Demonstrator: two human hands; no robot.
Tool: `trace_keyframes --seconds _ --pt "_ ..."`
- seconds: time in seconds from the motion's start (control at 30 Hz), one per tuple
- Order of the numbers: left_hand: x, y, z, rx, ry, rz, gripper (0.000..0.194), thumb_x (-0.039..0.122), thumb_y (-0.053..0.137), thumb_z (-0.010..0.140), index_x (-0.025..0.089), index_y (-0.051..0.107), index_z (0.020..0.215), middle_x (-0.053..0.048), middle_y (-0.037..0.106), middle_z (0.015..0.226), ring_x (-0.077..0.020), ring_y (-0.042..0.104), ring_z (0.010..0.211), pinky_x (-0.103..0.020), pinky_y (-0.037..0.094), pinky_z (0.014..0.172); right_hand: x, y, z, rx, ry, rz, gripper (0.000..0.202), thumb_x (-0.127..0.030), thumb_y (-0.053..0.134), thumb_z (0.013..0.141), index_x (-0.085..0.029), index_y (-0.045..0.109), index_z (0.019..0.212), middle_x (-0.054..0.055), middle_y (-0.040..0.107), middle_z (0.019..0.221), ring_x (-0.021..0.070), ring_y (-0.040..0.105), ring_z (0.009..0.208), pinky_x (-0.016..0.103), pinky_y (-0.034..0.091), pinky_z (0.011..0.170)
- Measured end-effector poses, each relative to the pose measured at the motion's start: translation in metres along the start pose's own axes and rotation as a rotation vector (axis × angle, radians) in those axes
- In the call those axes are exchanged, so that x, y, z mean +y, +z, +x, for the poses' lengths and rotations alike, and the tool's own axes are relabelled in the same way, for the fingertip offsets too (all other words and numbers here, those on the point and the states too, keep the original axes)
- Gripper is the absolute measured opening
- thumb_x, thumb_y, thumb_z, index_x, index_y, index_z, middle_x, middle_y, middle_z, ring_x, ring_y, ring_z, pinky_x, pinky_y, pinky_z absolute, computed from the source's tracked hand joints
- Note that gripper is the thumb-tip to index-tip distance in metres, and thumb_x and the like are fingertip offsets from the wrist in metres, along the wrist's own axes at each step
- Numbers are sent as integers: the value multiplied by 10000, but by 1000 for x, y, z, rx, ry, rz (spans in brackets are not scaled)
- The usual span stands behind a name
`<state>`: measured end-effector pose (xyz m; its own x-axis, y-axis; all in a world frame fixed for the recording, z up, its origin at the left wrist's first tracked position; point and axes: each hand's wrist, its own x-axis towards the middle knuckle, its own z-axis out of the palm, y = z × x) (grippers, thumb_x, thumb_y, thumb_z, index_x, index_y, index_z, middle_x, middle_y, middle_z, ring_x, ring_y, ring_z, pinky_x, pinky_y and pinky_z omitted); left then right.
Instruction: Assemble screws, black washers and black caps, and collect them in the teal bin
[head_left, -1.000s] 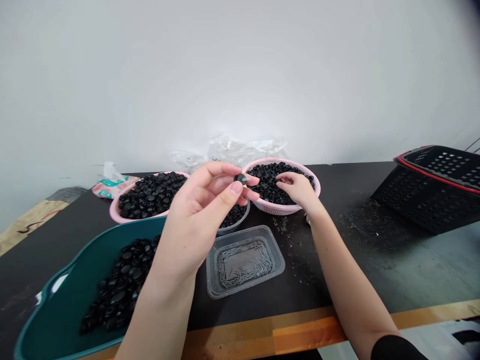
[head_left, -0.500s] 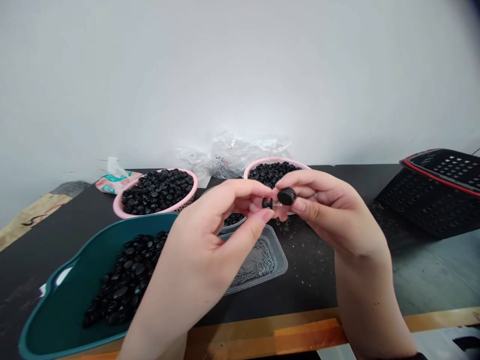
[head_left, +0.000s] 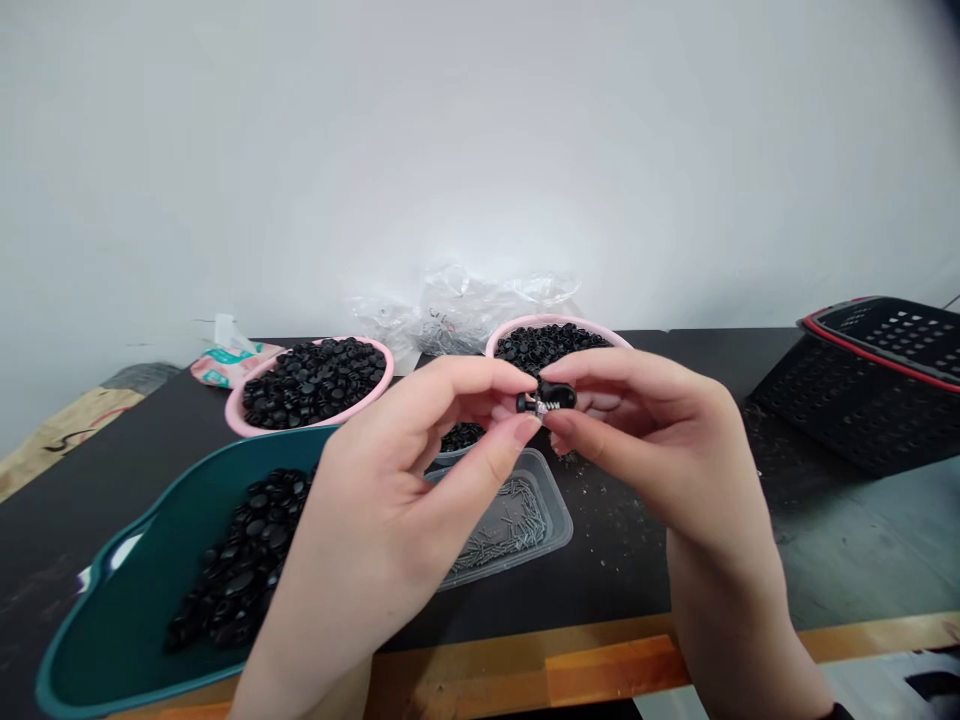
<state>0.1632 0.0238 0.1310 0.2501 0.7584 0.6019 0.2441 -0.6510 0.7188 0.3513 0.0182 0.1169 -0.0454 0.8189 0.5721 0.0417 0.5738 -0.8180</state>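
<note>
In the middle of the head view, my left hand (head_left: 409, 490) pinches a small black plastic plunger (head_left: 523, 403) between thumb and index finger. A thin metal spring (head_left: 552, 405) extends from the plunger to the right. My right hand (head_left: 679, 440) is closed on a rounded black plastic cord-lock body (head_left: 560, 392), thumb below and index finger above. The spring lies against or in front of this body; whether it is inside cannot be made out. Both hands are raised over a clear plastic tray (head_left: 559, 535) of small metal springs (head_left: 525, 520).
At left stands a teal basin (head_left: 97, 630) of black plastic pieces. Two pink baskets (head_left: 234, 412) with black parts sit farther back, beside clear plastic bags (head_left: 465, 300) and a tissue pack (head_left: 225, 365). A black basket (head_left: 847, 400) with a red rim is at right.
My right hand has brought the cord-lock body left to the spring and turned it. The gap between the two parts has closed. My left hand has barely moved.
</note>
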Motion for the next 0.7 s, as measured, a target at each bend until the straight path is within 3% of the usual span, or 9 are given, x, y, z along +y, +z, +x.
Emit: trace_keyframes --seconds 0.13,0.27,0.33,0.47,0.7 --pt "-1 0 -2 2 -6 9 147 252 693 968 375 692 1049 157 730 1002 -10 705 883 13 554 816 -3 4 -4 31 -104 -128 377 -5 734 869 -279 808 1117 -26 707 973 48 658 791 114 589 691" --pt "0 0 -2 27 12 101 167 238 690 973 365 679 1080 141 725 1011 -22 686 880 -26 558 823 -4 2 -5 -22 0 57 394 -3 693 910 -314 814 1120 -25 754 1199 91 761 971 194 654 899" --pt "1 -1 -2 38 31 143 159 238 679 979 352 669 1090 127 725 1020 -41 680 881 -73 569 835 -3 0 -4 -52 88 171 370 -41 672 952 -319 804 1158 -22 799 1164 118 792 993 236 661 947" --pt "2 -1 -4 43 109 182 168 226 656 988 330 655 1121 87 718 1031 -90 667 883 -176 588 839 2 -4 1 -119 206 366 274 -142 727 952 -306 803 1157 -10 849 948 159 824 895 275 693 879" --pt "5 0 -7 28 174 245 142 195 621 1002 276 627 1118 43 710 1027 -108 679 919 -222 576 827 4 -5 3 -162 253 466 242 -139 789 901 -275 824 1098 -2 851 887 140 825 823 210 682 826"
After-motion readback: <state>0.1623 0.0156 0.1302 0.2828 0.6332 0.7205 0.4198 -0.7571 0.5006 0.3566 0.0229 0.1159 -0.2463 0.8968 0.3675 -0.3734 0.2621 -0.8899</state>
